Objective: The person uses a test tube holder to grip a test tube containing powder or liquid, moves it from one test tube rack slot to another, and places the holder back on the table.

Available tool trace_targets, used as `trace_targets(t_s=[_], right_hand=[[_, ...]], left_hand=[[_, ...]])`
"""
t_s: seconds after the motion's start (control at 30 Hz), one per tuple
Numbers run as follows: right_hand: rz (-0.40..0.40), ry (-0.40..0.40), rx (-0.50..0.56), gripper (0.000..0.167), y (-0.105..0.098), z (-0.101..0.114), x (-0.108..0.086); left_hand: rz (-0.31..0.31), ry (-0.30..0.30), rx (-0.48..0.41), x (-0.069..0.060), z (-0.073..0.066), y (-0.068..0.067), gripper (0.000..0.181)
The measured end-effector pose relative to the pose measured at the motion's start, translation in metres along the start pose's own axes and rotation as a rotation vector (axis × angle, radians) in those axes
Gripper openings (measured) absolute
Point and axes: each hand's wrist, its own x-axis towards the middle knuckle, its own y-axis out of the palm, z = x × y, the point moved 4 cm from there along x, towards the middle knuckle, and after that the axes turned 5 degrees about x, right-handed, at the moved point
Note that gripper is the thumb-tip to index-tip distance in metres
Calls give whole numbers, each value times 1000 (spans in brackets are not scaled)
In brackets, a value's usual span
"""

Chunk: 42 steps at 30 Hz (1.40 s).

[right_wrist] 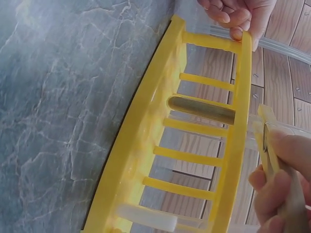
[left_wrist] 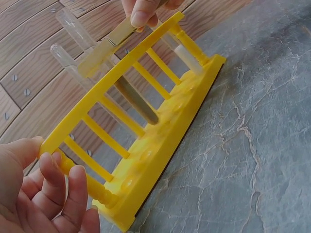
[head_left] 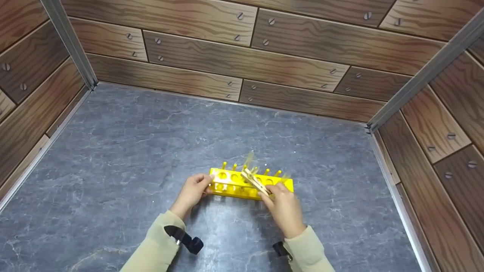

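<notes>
A yellow test tube rack (head_left: 242, 193) stands on the floor. My left hand (head_left: 192, 192) grips its left end, thumb on the top rail, fingers by the end post in the left wrist view. My right hand (head_left: 285, 207) holds a wooden test tube clamp (head_left: 256, 182) slanting above the rack's middle. One test tube (left_wrist: 137, 99) in the rack has brownish contents; another (right_wrist: 148, 217) near the right end has white contents. The clamp's tip lies near the brownish tube's upper part; whether it grips that tube I cannot tell. Clear tubes (left_wrist: 73, 24) rise behind the top rail.
Grey marbled floor (head_left: 151, 143) surrounds the rack. Wood-plank-patterned walls (head_left: 211, 53) stand at the back and both sides, with metal strips (head_left: 70, 41) at the corners. Several yellow pegs (head_left: 267, 172) stick up along the rack's far side.
</notes>
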Motion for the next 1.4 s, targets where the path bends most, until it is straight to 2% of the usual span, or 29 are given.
trace_targets(t_s=[0.47,0.7,0.97,1.4], right_hand=[[-17,-19,11,23,-2,6,1],[-26,-20,13,23,-5,7,2],[-21,-3,23,22,-7,9,4],[-48,-14,42,23,-14,13,6]], left_hand=[[-5,5,-21,-1,0,0,28],[-11,31,2,-1,-1,0,29],[-5,2,17,-1,0,-1,31],[-15,16,11,0,0,0,29]])
